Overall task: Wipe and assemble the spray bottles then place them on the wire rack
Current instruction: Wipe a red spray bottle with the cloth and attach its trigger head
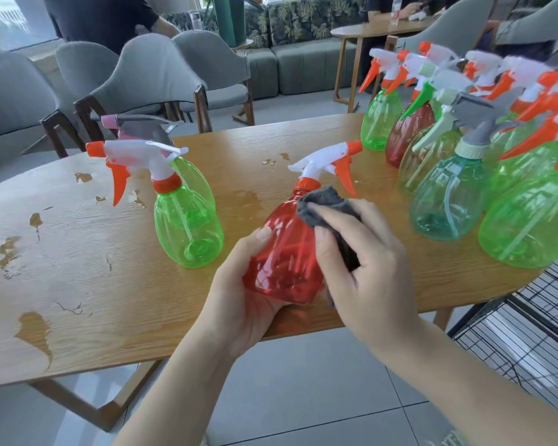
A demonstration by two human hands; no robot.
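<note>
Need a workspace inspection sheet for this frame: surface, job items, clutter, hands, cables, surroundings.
Surface: wooden table, wet patches and droplets on the left and centre.
Job's things: red spray bottle held tilted over the near edge, trigger head on; green spray bottle upright to its left, another bottle right behind it; cluster of assembled bottles at the right end; grey cloth pressed on the red bottle; wire rack on the floor, lower right.
Clutter: nothing seen.
Hands: left hand grips the red bottle's base; right hand holds the cloth, fingers curled round it.
Cables: nothing seen.
Surroundings: grey chairs, sofa, second table, people behind.
</note>
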